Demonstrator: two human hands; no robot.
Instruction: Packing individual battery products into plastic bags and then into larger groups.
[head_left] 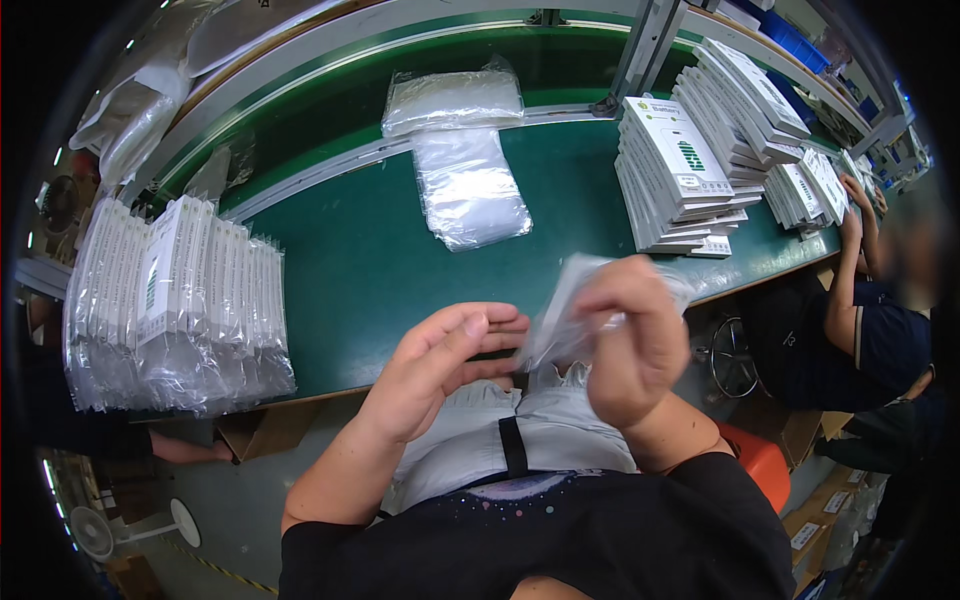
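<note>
My right hand (pixel 640 345) is closed on a clear plastic bag (pixel 562 312), holding it over the near edge of the bench. The bag is blurred, and I cannot make out whether a box is inside. Just left of it my left hand (pixel 432 362) is open, fingers stretched toward the bag with the fingertips close to its edge. Beyond my hands lies a pile of flat clear bags (pixel 470 190), with a thicker bundle of clear bags (pixel 455 100) behind it. Flat white boxes (pixel 672 150) with green print are stacked at the right.
Bagged white boxes (pixel 175 300) stand in rows on the green bench (pixel 340 270) at the left. More white boxes (pixel 805 190) lie at the far right, by a co-worker's hands (pixel 858 205). A metal frame post (pixel 640 50) rises at the back. A red stool (pixel 755 465) shows beside me.
</note>
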